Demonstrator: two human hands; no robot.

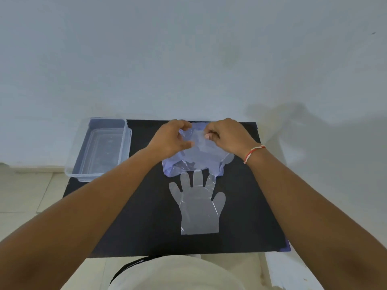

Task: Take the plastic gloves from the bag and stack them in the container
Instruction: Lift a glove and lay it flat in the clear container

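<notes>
A clear, bluish plastic bag point(201, 160) lies at the far middle of the black table top point(136, 216). My left hand point(171, 139) pinches the bag's far left edge. My right hand point(226, 137) pinches thin clear plastic at the bag's mouth; whether that is a glove or the bag's own film I cannot tell. One clear plastic glove point(199, 208) lies flat on the table just in front of the bag, fingers pointing away from me and touching the bag's near edge. The clear rectangular container point(100, 147) stands at the table's far left corner and looks empty.
The table stands against a pale wall point(188, 59). Tiled floor point(25, 195) shows to the left, beyond the table's left edge. A red and white thread band point(254, 152) circles my right wrist.
</notes>
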